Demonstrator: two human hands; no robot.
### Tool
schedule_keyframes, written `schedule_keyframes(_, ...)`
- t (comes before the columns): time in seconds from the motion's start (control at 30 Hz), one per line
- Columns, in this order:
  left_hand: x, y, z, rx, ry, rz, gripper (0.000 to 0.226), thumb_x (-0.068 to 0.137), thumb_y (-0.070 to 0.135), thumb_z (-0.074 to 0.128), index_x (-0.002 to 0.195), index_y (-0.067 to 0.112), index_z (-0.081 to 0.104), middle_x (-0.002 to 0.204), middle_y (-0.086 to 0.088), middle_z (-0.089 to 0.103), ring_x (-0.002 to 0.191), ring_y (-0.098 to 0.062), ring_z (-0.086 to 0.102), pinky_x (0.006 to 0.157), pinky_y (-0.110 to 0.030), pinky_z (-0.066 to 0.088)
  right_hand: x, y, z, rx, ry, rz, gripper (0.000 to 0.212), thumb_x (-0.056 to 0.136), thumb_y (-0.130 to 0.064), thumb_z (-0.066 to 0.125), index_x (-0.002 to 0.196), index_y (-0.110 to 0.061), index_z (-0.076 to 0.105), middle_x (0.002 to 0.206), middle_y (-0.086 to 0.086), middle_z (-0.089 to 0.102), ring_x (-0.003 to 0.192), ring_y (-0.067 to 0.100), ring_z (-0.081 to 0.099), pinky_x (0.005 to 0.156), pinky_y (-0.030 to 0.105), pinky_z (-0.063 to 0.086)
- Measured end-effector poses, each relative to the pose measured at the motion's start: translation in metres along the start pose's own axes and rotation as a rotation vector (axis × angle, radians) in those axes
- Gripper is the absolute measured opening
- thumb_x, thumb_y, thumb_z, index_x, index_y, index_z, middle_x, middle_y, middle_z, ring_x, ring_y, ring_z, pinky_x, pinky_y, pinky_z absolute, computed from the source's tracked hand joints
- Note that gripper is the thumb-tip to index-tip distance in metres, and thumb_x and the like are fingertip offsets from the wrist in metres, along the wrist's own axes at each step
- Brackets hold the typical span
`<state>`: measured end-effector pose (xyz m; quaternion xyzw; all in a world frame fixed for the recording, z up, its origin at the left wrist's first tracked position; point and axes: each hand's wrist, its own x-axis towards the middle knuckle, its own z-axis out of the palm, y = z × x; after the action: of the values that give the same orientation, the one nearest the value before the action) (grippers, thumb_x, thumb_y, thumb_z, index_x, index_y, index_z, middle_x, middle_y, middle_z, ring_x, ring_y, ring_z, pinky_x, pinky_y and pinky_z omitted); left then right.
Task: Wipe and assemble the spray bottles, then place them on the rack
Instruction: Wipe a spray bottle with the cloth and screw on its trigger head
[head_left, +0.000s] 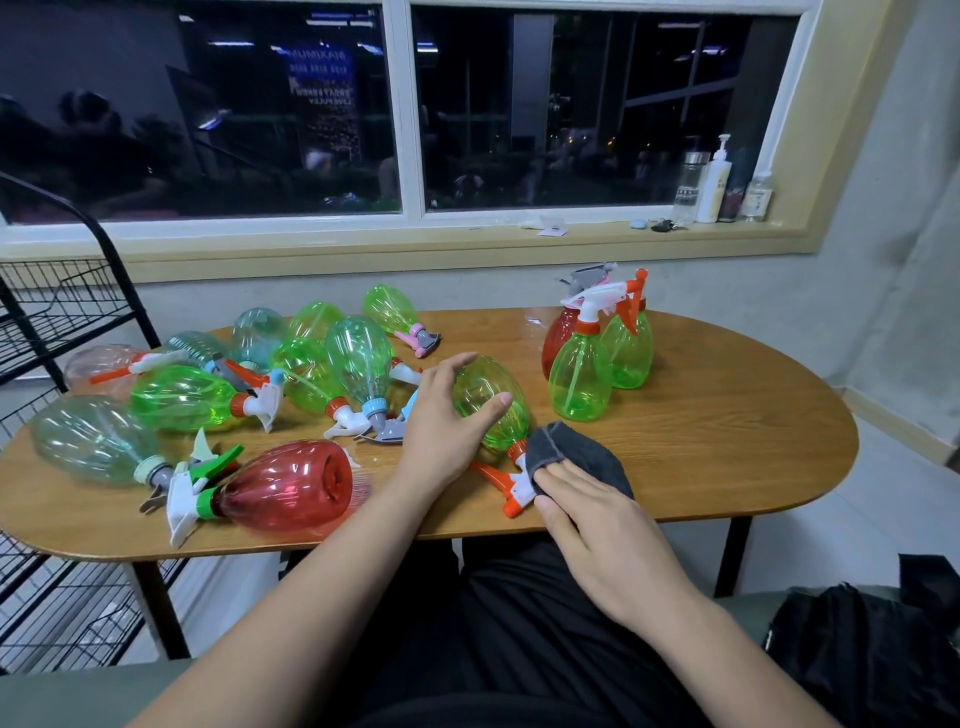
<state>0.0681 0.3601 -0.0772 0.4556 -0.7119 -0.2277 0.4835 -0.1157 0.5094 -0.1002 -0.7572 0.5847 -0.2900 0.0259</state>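
Green translucent plastic spray bottle (501, 431) lies centre-frame on the wooden desk (727, 441), the left hand (441, 421) curling its fingers round it, the right hand (602, 535) pressing flat fingers on a dark grey cloth (576, 452).

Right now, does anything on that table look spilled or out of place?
Most bottles lie tipped in a jumble on the left; only three upright bottles stand at the right. A shiny patch beside those may be spilled water.

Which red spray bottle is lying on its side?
The red bottle at the near edge of the table, with a green collar; the other red bottle stands upright beside two green bottles.
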Motion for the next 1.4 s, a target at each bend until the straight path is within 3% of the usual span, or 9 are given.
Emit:
schedule_keyframes(0.1,0.0,0.0,0.0,-0.002,0.003,-0.003,0.066,0.089,0.057,0.078,0.146,0.039,0.051,0.143,0.016,0.049,0.125,0.003,0.047,0.103,-0.023,0.039,0.003,0.007,-0.004,0.007,0.007,0.047,0.021,0.115,-0.041,0.035,0.104,-0.033,0.051,0.109,-0.018,0.058,0.119,0.004,0.058,0.093,0.036,0.055)
schedule_keyframes(0.27,-0.001,-0.001,-0.001,-0.001,0.006,-0.01,0.065,0.089,0.057,0.078,0.145,0.04,0.05,0.144,0.017,0.049,0.126,0.004,0.047,0.102,-0.024,0.038,0.006,0.017,-0.009,0.037,0.02,0.134,0.042,0.113,-0.043,0.043,0.148,-0.026,0.06,0.151,-0.017,0.059,0.144,0.001,0.045,0.114,0.025,0.041)
schedule_keyframes(0.47,-0.002,-0.001,-0.003,0.004,0.032,-0.024,0.064,0.088,0.057,0.079,0.144,0.04,0.051,0.144,0.017,0.05,0.128,0.001,0.049,0.105,-0.027,0.041,0.014,0.025,-0.01,-0.018,0.024,0.186,0.04,0.111,-0.049,0.038,0.118,-0.021,0.066,0.123,-0.006,0.068,0.121,0.012,0.057,0.096,0.04,0.051)
schedule_keyframes(0.53,-0.003,0.0,-0.003,0.007,0.039,-0.026,0.064,0.088,0.056,0.079,0.144,0.04,0.051,0.143,0.017,0.051,0.128,0.0,0.049,0.105,-0.028,0.041,0.017,0.026,-0.01,0.001,0.038,0.191,0.041,0.111,-0.05,0.037,0.128,-0.024,0.065,0.126,-0.011,0.067,0.125,0.012,0.056,0.097,0.038,0.05)
schedule_keyframes(0.6,-0.004,0.0,-0.003,0.007,0.043,-0.028,0.063,0.089,0.056,0.079,0.143,0.039,0.051,0.143,0.016,0.051,0.128,-0.001,0.05,0.105,-0.029,0.042,0.018,0.026,-0.009,0.053,0.131,0.209,0.042,0.112,-0.044,0.044,0.141,-0.021,0.063,0.13,-0.009,0.067,0.129,0.014,0.056,0.101,0.036,0.049)
schedule_keyframes(0.77,-0.004,0.001,-0.003,0.011,0.042,-0.033,0.063,0.089,0.058,0.077,0.143,0.037,0.051,0.142,0.015,0.051,0.127,-0.003,0.051,0.103,-0.029,0.044,0.015,0.009,-0.01,0.024,0.445,0.157,0.01,0.104,-0.026,0.064,0.113,-0.023,0.062,0.1,-0.016,0.056,0.096,0.007,0.053,0.076,0.03,0.049)
schedule_keyframes(0.97,-0.003,-0.001,-0.002,0.001,0.05,-0.039,0.062,0.09,0.059,0.076,0.142,0.036,0.051,0.143,0.013,0.052,0.128,-0.005,0.053,0.107,-0.034,0.047,0.025,0.003,-0.002,-0.002,0.198,0.303,0.036,0.098,-0.063,0.059,0.113,-0.03,0.06,0.085,-0.018,0.06,0.091,0.005,0.057,0.076,0.036,0.055)
schedule_keyframes(1.2,0.0,-0.004,-0.001,-0.036,0.06,-0.052,0.066,0.09,0.065,0.072,0.144,0.035,0.049,0.144,0.014,0.054,0.13,-0.005,0.054,0.109,-0.042,0.051,0.036,0.002,-0.002,0.301,0.179,0.395,0.049,0.092,-0.037,0.081,0.137,-0.025,0.066,0.084,-0.033,0.068,0.085,-0.008,0.065,0.081,0.018,0.051)
schedule_keyframes(1.4,0.001,0.0,-0.002,-0.071,0.085,-0.094,0.064,0.094,0.058,0.071,0.147,0.033,0.044,0.14,0.006,0.057,0.126,-0.005,0.054,0.106,-0.035,0.048,0.035,-0.001,-0.005,0.365,0.171,0.418,0.064,0.089,-0.04,0.084,0.147,-0.026,0.06,0.082,-0.031,0.07,0.087,-0.014,0.064,0.075,0.008,0.044)
